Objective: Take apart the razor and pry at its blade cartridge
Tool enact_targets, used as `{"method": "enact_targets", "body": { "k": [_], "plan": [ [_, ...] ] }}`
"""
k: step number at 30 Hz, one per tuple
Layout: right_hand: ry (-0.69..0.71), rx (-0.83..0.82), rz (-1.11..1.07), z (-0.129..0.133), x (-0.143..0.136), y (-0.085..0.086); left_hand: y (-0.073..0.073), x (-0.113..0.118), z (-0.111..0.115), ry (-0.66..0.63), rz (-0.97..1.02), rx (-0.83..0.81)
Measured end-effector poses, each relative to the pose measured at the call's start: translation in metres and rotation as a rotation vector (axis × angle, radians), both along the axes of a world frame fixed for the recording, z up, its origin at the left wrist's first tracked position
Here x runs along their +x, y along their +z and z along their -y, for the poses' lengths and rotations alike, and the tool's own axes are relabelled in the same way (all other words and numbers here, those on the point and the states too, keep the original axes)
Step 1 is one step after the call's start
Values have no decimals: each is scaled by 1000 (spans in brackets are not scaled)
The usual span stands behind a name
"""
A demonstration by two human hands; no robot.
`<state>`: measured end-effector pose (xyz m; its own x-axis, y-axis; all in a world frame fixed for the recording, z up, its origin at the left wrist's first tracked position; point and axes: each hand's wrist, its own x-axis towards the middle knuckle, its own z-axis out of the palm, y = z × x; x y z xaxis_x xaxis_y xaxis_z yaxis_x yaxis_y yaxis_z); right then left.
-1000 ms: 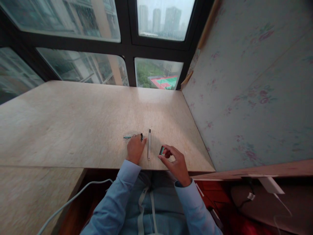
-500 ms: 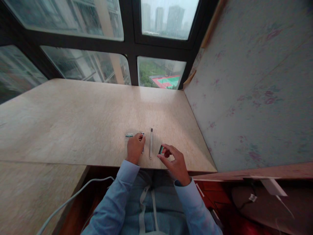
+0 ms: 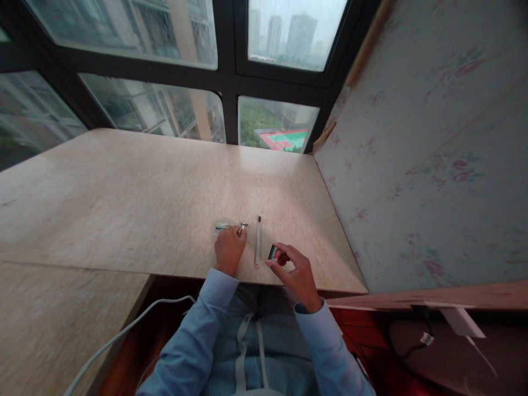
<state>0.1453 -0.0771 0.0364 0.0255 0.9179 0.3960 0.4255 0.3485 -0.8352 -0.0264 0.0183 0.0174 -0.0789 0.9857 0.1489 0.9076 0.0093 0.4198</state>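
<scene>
Pinched in the fingers of my left hand is a razor, its T-shaped head showing past the fingertips and its handle mostly covered. Just beyond that hand lies a small clear item with a green strip, partly hidden by the knuckles. My right hand grips a small flat dark-and-green piece between thumb and fingers, a little above the tabletop; its exact kind is too small to tell. Between the two hands lies a slim white stick with a dark end, like a toothbrush, touched by neither.
The pale stone-patterned tabletop runs back to dark-framed windows. A flowered wall bounds it on the right. A white cable hangs at the lower left, and a white power strip sits at the lower right.
My left hand has shifted its hold on the razor, whose head now stands out beyond the fingertips. The right hand keeps its grip with little movement. The view has turned slightly.
</scene>
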Motion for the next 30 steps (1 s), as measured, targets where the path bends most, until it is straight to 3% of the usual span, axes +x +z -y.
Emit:
{"method": "enact_targets", "body": {
  "k": [3,6,11,16,21,30],
  "plan": [
    [-5,-3,-3,-1,-1,3,5,-2,7,-8,140,81],
    [-7,5,-18,-2,-2,5,10,0,24,-97,498,118],
    [17,-46,-162,-4,-6,6,5,10,57,-319,1304,-279],
    [29,-49,-249,-3,-10,9,-6,21,69,-382,1830,-484],
    [37,-40,-231,0,-9,11,-8,26,70,-428,1971,-507],
    [45,68,-98,2,-9,12,-10,17,75,-331,1997,-577]
  ]
}}
